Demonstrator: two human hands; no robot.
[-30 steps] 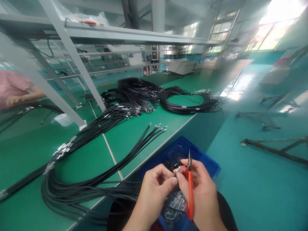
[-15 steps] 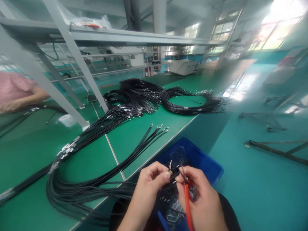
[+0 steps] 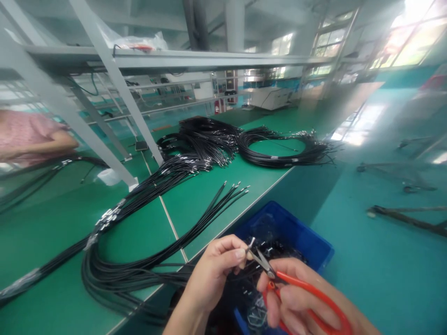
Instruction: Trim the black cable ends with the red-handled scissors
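Between thumb and fingers, my left hand (image 3: 218, 267) pinches a black cable near its silvery end (image 3: 251, 243). My right hand (image 3: 296, 298) is closed around scissors with red handles (image 3: 314, 291). Their blades (image 3: 263, 261) are parted and point at the cable end, close to my left fingertips; whether they touch it I cannot tell. Below both hands sits a blue bin (image 3: 303, 232) with dark scraps and clear plastic bits inside. A bundle of black cables (image 3: 139, 272) curves across the green table toward my left hand.
The green table (image 3: 206, 195) carries a coiled cable bundle (image 3: 272, 160) and a heap of black cables (image 3: 209, 135). Metal shelf posts (image 3: 122, 88) rise on the left. Behind them a person in a pink top (image 3: 31, 135) handles cables. A white box (image 3: 268, 97) stands farther back.
The scissors have swung from upright to slanting left, their blades now spread near the cable end. My right hand has turned with them. The whole view has shifted slightly.
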